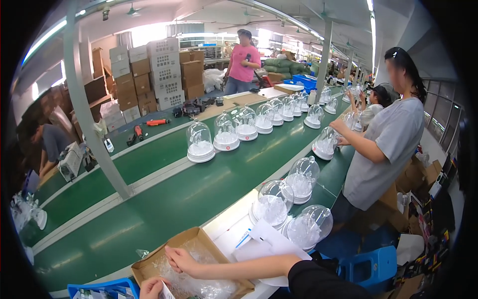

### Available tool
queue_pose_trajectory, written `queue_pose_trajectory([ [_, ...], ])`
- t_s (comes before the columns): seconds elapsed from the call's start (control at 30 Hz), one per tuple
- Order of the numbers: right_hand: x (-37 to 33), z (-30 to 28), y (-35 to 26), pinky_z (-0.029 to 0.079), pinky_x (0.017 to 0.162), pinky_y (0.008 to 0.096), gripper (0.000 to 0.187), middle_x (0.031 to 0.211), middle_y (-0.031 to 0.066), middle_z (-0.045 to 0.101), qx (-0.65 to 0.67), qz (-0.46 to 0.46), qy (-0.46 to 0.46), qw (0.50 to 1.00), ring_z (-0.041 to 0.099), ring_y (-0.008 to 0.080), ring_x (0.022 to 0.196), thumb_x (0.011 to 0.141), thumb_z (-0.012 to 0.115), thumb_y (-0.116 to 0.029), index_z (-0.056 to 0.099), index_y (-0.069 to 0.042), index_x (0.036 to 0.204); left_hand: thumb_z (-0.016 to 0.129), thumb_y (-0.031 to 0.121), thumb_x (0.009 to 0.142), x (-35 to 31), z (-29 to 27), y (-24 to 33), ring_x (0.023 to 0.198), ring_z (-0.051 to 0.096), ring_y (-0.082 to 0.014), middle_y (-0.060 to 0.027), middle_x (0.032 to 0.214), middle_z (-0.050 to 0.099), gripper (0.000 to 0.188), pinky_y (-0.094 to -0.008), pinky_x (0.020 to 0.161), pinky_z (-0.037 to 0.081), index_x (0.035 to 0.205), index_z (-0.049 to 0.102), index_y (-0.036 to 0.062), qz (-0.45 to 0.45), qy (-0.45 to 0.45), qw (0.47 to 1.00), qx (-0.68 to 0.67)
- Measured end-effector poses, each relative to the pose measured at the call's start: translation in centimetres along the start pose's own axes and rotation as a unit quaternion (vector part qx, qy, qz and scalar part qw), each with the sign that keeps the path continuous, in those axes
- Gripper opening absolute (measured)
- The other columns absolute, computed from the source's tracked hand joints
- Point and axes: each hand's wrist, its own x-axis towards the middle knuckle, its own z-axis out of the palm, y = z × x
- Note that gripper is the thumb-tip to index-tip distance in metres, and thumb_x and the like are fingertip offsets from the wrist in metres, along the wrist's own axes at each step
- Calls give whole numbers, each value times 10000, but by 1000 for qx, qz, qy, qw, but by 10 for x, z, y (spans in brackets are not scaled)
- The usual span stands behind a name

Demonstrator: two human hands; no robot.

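Note:
My right hand (181, 260) is above an open cardboard box (203, 238), its fingers curled together. Whatever may be in them is hidden. Crumpled clear plastic (211, 286) fills much of the box. Low in the picture, my left hand (151, 288) is closed at the box's near left side, with a white flat piece (166, 291) at its fingertips; its lower part is cut off by the picture's edge. A small clear piece (142, 253) shows at the box's left rim. White sheets of paper (266, 244) lie right of the box, under my right forearm.
Clear domes on white bases (271, 202) stand to the right of the box, and more line the green conveyor belt (164, 199). A blue bin (102, 286) sits at lower left, a blue stool (371, 266) at right. A co-worker in grey (383, 134) handles a dome (326, 144).

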Motion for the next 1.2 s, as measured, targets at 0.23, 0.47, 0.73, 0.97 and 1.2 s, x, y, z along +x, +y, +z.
queue_pose_trajectory([
  [0.23,-8,6,0,278,412,231,345,561,-30,404,-33,-77,-31,996,357,64,445,1021,424,-330,421,-104,761,503,184,956,-10,36,45,787,612,-173,-119,786,658,279,-309,754,487,912,650,-49,-6,-131,987,90],
  [0.47,-15,9,8,307,473,254,336,579,-19,424,-197,-234,-75,949,383,62,531,993,500,-247,468,-45,726,511,181,963,-5,33,30,798,604,-153,-93,831,673,273,-301,755,481,914,655,-46,13,-156,986,64],
  [0.73,-19,7,4,297,501,282,327,598,-5,379,-242,-252,-102,931,339,76,575,990,500,-239,465,-12,756,538,171,958,-5,35,43,817,598,-131,-84,851,663,271,-274,749,479,1101,607,-48,-8,-83,991,106],
  [0.97,-30,11,8,381,507,322,230,597,113,509,-329,-313,-150,878,489,226,516,938,555,-209,531,-26,801,556,187,958,1,25,-3,797,576,-121,-64,897,638,279,-253,706,469,1117,592,-40,38,-124,991,23],
  [1.2,-27,9,6,395,497,329,254,575,123,522,-363,-287,-71,884,530,195,508,929,568,-208,536,-16,766,477,298,1003,3,23,2,563,483,-87,10,637,535,354,-242,507,375,853,617,9,-19,-145,989,-35],
])
